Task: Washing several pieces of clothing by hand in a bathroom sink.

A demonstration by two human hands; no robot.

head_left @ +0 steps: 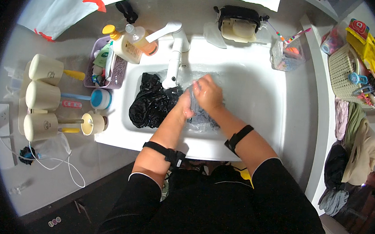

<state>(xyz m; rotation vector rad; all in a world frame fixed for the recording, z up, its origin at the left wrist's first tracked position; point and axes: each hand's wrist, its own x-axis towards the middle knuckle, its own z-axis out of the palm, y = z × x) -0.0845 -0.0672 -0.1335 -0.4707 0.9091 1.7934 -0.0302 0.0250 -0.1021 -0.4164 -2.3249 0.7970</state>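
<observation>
Both my hands are in the white sink (262, 105), squeezing a wet grey-blue cloth (200, 115). My right hand (207, 93) grips the cloth from above, and my left hand (183, 108) is pressed against it from the left, partly hidden behind the fabric. A black crumpled garment (151, 103) lies in the water on the left side of the basin, just under the white faucet (174, 55). Black bands sit on both forearms.
A purple basket (112, 68) of bottles and a soap dispenser (127, 45) stand left of the faucet. Three cream cups (43, 96) with brushes hang at the left. A black-and-cream soap box (239, 25), a clear toothbrush holder (287, 54) and a woven basket (345, 73) are at the right.
</observation>
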